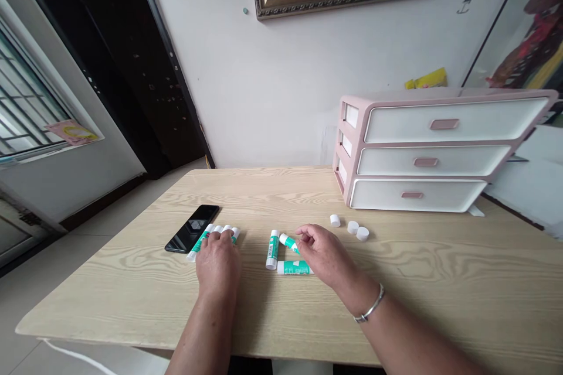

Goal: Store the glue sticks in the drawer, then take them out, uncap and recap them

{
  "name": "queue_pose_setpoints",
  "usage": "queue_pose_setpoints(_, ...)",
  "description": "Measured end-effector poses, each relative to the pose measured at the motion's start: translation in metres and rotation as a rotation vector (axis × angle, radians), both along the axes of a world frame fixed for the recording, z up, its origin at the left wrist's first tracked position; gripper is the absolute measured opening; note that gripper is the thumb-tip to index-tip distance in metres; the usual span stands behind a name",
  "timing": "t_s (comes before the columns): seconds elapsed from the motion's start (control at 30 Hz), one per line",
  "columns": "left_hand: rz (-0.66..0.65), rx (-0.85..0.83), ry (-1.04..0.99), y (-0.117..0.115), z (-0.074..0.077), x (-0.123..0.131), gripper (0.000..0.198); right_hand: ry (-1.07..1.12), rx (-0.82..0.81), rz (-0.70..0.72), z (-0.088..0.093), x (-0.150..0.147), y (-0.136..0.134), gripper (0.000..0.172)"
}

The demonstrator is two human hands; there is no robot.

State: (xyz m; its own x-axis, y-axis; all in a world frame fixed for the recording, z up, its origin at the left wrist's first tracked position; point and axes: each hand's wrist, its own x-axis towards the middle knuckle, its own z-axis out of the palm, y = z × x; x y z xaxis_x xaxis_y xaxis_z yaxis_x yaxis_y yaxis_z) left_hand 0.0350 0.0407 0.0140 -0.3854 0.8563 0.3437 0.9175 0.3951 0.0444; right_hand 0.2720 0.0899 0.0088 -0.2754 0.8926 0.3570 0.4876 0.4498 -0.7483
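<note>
Several green-and-white glue-stick-like tubes (199,245) lie side by side at the left, with my left hand (219,261) over them, its fingers curled down onto their upper parts. My right hand (323,252) is at a slanted tube (289,242), its thumb and fingertips near the tube's right end, which they hide. Left of that tube, another one (272,249) points away from me. A third tube (294,268) lies crosswise just below, its right end beside my right hand. Three small white caps (335,221) are on the table, beyond and right of my right hand.
A black phone (192,228) lies against the left tubes. The pink-and-white three-drawer box (424,161) stands at the back right of the wooden table (145,299), with a yellow packet (426,79) behind its top. A white wall with a framed picture rises behind.
</note>
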Motion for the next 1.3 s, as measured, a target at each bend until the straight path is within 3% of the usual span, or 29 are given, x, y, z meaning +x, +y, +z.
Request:
queue_pose_setpoints(0.2,-0.222,0.145,-0.173,0.003,-0.013,0.008,0.032,-0.119,0.026,-0.017,-0.003,-0.002,0.001,0.016)
queue_pose_setpoints(0.3,-0.374,0.116,-0.349,0.004,-0.015,0.022,0.035,-0.147,0.018,-0.024,-0.007,-0.004,0.003,0.015)
queue_pose_setpoints(0.37,-0.408,0.077,-0.432,0.003,-0.012,0.033,0.040,-0.162,0.025,-0.041,-0.011,-0.005,0.004,0.015)
queue_pose_setpoints(0.57,-0.327,-0.067,-0.478,0.002,0.000,0.044,0.038,-0.257,0.183,-0.176,-0.015,0.005,0.019,0.019)
queue_pose_setpoints(0.77,-0.341,-0.099,-0.480,0.003,-0.003,0.041,0.031,-0.465,0.233,-0.398,-0.010,0.025,0.036,0.029)
queue_pose_setpoints(0.93,-0.321,-0.090,-0.485,0.005,-0.005,0.040,0.024,-0.598,0.192,-0.415,-0.008,0.030,0.037,0.023)
queue_pose_setpoints(1.17,-0.240,-0.057,-0.571,0.004,-0.002,0.038,0.020,-0.591,0.182,-0.418,-0.014,0.031,0.041,0.027)
queue_pose_setpoints(1.3,-0.233,0.045,-0.701,0.005,-0.003,0.034,0.022,-0.598,0.164,-0.439,-0.013,0.029,0.041,0.028)
